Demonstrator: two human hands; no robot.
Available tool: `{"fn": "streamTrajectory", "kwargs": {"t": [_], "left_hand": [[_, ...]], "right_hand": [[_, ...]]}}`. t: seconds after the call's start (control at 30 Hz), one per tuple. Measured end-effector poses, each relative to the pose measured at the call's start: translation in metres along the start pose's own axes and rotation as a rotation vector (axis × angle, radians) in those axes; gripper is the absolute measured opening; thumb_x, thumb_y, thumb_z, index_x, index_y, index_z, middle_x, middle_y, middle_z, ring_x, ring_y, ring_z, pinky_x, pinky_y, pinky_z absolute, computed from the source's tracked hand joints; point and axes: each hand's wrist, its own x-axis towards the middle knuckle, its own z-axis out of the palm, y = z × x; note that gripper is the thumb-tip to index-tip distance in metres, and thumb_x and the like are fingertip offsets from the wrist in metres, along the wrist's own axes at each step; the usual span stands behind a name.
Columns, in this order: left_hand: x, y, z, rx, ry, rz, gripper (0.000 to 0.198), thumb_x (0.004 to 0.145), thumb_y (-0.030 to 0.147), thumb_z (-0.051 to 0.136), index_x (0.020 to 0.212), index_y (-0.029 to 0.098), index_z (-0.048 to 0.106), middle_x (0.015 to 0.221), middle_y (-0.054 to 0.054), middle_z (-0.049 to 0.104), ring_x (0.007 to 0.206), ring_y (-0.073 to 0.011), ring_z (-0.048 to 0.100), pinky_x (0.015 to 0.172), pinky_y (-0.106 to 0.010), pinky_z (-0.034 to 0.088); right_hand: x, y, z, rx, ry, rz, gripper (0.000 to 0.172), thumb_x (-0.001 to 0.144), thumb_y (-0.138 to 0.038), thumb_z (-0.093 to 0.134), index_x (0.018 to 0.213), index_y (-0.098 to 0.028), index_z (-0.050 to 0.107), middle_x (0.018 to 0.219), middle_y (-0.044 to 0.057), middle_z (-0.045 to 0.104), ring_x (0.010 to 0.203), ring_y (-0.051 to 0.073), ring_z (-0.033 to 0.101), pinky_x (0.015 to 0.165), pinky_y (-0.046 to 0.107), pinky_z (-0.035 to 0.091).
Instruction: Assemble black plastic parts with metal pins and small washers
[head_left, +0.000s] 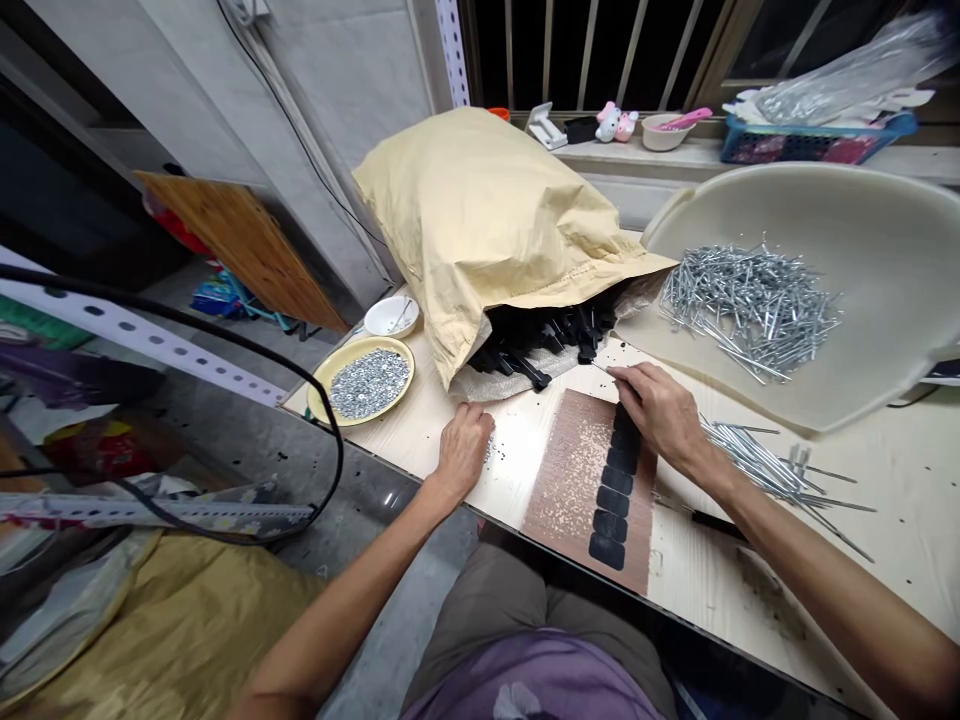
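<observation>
My left hand [465, 442] rests on the table near its front edge, fingers curled down beside a few tiny metal nuts [490, 450]. What those fingers hold, if anything, is hidden. My right hand [661, 408] is closed above the far end of a row of black square pieces [616, 480] on a brown board [566, 470]. A thin metal rod [600, 369] seems to stick out from its fingertips toward black plastic parts [536, 345] in the mouth of a large paper sack [495, 210].
A yellow bowl [321, 385] of small metal pieces and a white bowl [375, 318] stand at left. On the right are a big pale basin [862, 210] of metal rods, loose long rods [765, 465] and a black-handled tool [716, 524]. A black cable [300, 365] loops at left.
</observation>
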Motion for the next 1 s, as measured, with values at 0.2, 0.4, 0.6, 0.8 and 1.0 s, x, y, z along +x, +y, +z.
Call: {"fn": "streamTrajectory", "kwargs": {"t": [0.2, 0.4, 0.6, 0.8, 1.0], "left_hand": [[-0.001, 0.008, -0.005, -0.179, 0.059, -0.081, 0.013, 0.085, 0.015, 0.048, 0.077, 0.017, 0.059, 0.086, -0.01, 0.059, 0.09, -0.0248, 0.052, 0.072, -0.035, 0.043], [0.003, 0.046, -0.019, -1.275, 0.063, -0.376, 0.02, 0.081, 0.034, 0.057, 0.08, 0.014, 0.056, 0.077, -0.004, 0.062, 0.065, -0.0125, 0.058, 0.061, -0.027, 0.048], [0.002, 0.08, -0.029, -1.668, 0.06, -0.426, 0.027, 0.073, 0.036, 0.069, 0.082, 0.012, 0.059, 0.075, -0.003, 0.062, 0.063, -0.0085, 0.058, 0.065, -0.023, 0.05], [0.001, 0.086, -0.03, -1.654, 0.018, -0.408, 0.026, 0.074, 0.036, 0.069, 0.081, 0.012, 0.062, 0.076, -0.003, 0.064, 0.065, -0.009, 0.059, 0.066, -0.023, 0.049], [0.0, 0.085, -0.028, -1.585, 0.007, -0.364, 0.025, 0.069, 0.032, 0.073, 0.081, 0.012, 0.064, 0.07, 0.0, 0.061, 0.062, -0.0091, 0.059, 0.064, -0.023, 0.05]], "right_hand": [[-0.029, -0.048, -0.008, 0.172, 0.006, 0.014, 0.034, 0.094, -0.021, 0.04, 0.122, -0.018, 0.057, 0.097, 0.009, 0.061, 0.088, 0.02, 0.057, 0.074, 0.034, 0.049], [-0.039, -0.09, -0.004, 0.265, -0.06, 0.001, 0.031, 0.095, -0.024, 0.041, 0.118, -0.022, 0.061, 0.091, 0.007, 0.059, 0.081, 0.017, 0.055, 0.07, 0.03, 0.048], [-0.042, -0.095, -0.005, 0.192, -0.041, 0.037, 0.031, 0.095, -0.024, 0.041, 0.119, -0.026, 0.06, 0.086, 0.005, 0.057, 0.078, 0.015, 0.054, 0.068, 0.026, 0.045], [-0.05, -0.092, -0.013, 0.073, -0.001, 0.056, 0.028, 0.094, -0.022, 0.043, 0.112, -0.026, 0.063, 0.086, 0.005, 0.058, 0.079, 0.015, 0.054, 0.063, 0.024, 0.041], [-0.053, -0.092, -0.021, 0.016, -0.018, 0.048, 0.025, 0.094, -0.023, 0.044, 0.107, -0.024, 0.065, 0.085, 0.005, 0.06, 0.079, 0.016, 0.054, 0.063, 0.024, 0.039]]}}
